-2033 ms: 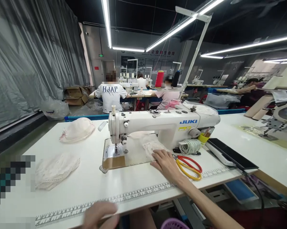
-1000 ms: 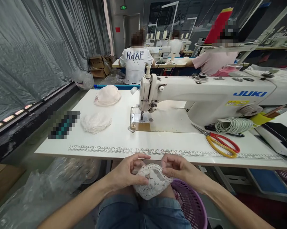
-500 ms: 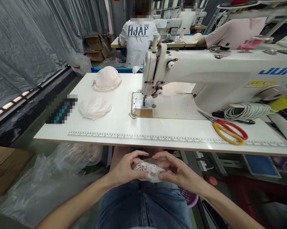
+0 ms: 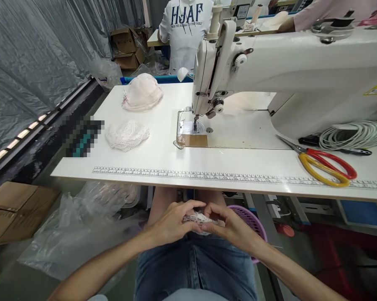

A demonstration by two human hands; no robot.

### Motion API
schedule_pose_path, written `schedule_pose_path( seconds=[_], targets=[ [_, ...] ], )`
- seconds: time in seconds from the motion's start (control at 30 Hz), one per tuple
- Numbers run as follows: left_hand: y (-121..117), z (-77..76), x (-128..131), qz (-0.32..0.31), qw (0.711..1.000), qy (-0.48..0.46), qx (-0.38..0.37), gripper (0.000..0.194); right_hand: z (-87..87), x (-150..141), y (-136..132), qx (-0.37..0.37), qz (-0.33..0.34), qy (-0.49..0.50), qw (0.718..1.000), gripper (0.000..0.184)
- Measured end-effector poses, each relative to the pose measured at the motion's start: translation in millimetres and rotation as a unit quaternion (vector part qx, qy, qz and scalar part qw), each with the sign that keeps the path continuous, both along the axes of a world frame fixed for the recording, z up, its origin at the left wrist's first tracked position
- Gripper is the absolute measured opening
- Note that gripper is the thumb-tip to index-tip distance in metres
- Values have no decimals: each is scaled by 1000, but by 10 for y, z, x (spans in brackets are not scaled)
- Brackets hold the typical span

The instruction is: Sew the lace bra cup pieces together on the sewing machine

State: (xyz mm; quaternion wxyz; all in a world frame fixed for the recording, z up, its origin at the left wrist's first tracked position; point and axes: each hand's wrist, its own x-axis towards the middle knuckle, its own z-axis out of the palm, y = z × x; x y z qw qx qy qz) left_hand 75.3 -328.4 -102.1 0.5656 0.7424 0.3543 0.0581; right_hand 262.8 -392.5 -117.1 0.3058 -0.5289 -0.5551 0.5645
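**White lace piece (image 4: 198,218) mostly covered by fingers, lower middle of the frame**

The left hand (image 4: 175,221) and the right hand (image 4: 230,225) both pinch the white lace piece between thumb and fingers, above the denim shorts (image 4: 194,267). Only a narrow strip of it is visible, so its full shape cannot be told. The purple basket (image 4: 254,221) is partly hidden behind the right hand, and its content is hard to make out. A blurred patch (image 4: 84,136) at the left covers some object. The sewing machine (image 4: 288,62) and the coiled cord (image 4: 351,136) are cut off by the right edge; the co-worker in a white shirt (image 4: 186,35) is cut by the top edge.

The table (image 4: 163,156) is white and smooth, with a printed ruler (image 4: 182,172) along its near edge. On its left part lie a pale fabric pile (image 4: 142,93) and, nearer, a lace pile (image 4: 127,134). The scissors (image 4: 326,167) lie at the right, across the ruler. In the upper left hangs a grey curtain (image 4: 44,54), with cardboard boxes (image 4: 128,46) near it. Clear plastic (image 4: 81,234) spreads at the lower left.
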Motion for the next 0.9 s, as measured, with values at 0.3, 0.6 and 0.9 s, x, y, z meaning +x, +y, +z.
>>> schedule_pose_path(
  seconds=[0.3,0.6,0.9],
  targets=[
    [11,-8,38,25,1000,-7,13,52,18,-13,26,35,45,7,998,24],
    [55,55,-9,-1,999,-3,-42,50,60,2,90,27,22,-35,999,29],
    [59,-5,-44,-13,1000,8,-25,59,29,6,61,51,-18,-59,997,34]
  ],
)
